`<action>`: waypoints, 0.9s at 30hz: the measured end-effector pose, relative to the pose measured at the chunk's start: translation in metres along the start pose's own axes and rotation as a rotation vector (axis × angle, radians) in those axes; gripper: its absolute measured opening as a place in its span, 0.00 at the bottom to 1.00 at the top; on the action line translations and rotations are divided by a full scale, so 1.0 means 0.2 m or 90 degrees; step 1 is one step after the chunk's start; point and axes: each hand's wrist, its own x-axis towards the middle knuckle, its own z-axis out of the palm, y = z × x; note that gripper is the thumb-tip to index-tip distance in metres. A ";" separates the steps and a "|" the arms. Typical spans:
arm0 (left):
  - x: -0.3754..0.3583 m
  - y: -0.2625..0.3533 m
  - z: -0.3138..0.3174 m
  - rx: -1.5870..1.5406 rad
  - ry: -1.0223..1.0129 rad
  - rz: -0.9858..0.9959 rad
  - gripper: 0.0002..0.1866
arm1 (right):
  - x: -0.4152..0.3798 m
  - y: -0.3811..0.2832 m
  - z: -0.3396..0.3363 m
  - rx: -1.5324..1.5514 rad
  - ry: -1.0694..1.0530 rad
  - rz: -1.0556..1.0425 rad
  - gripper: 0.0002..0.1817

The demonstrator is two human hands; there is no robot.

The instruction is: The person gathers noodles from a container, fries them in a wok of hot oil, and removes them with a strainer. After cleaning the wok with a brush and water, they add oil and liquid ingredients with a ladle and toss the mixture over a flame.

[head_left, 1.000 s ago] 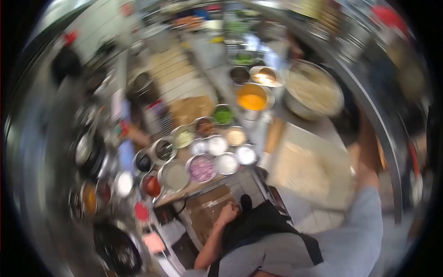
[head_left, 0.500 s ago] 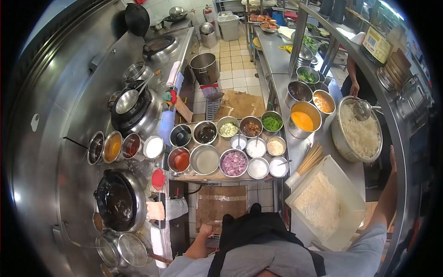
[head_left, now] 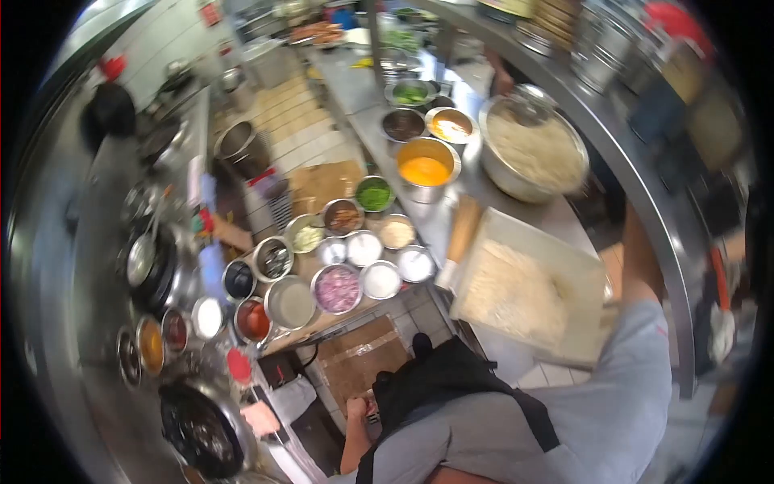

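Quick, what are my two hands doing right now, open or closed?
Left hand: looks curled closed; whether it holds anything can't be told.
Right hand: out of sight; can't tell.

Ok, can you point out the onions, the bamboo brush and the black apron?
Onions [head_left: 338, 289]: head view, middle of the chopped heap.
Bamboo brush [head_left: 463, 230]: head view, on the bristles.
Black apron [head_left: 435, 377]: head view, on its front.
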 end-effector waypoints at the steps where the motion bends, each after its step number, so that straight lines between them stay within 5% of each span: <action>1: -0.01 -0.01 0.00 0.008 0.009 -0.009 0.08 | 0.00 -0.02 -0.02 0.005 0.000 0.004 0.19; 9: 0.24 -0.30 -0.19 0.063 -0.038 -0.103 0.08 | 0.02 -0.10 -0.09 0.042 -0.001 -0.010 0.19; 17: 0.05 -0.32 -0.15 0.199 -0.031 -0.001 0.11 | 0.01 -0.13 -0.06 0.047 -0.007 -0.039 0.19; 20: 0.21 -0.46 -0.24 0.166 -0.075 -0.014 0.14 | 0.02 -0.14 -0.03 0.036 -0.007 -0.071 0.19; 21: 0.16 -0.40 -0.20 0.043 -0.029 -0.114 0.15 | 0.01 -0.10 0.01 0.024 -0.008 -0.091 0.19; 24: 0.21 -0.38 -0.20 0.049 -0.027 -0.036 0.11 | -0.03 -0.05 0.14 0.004 -0.013 -0.198 0.19; 26: 0.12 -0.29 -0.16 0.294 0.108 0.152 0.12 | -0.04 0.02 0.22 -0.054 0.002 -0.278 0.19; 27: 0.24 -0.39 -0.25 0.560 0.051 0.416 0.12 | -0.05 0.06 0.26 -0.096 0.022 -0.308 0.19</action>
